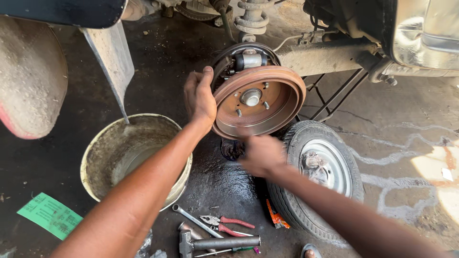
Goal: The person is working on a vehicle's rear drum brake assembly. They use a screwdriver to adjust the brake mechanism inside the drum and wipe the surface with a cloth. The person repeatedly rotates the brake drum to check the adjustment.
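Observation:
A rusty round brake drum [267, 102] sits tilted over the hub of a raised car, with studs and a centre cap showing. My left hand [200, 98] grips the drum's left rim, thumb up over the edge. My right hand [262, 155] is blurred just below the drum's bottom edge, fingers curled; whether it touches or holds anything I cannot tell. Behind the drum the wheel cylinder [249, 60] and backing plate are partly exposed.
A removed wheel [319, 172] lies on the wet floor at the right. A dirty bucket [129, 155] of water stands at the left. A hammer [217, 243], wrench [193, 220] and red-handled pliers [229, 223] lie near the bottom. A green paper [50, 215] is at lower left.

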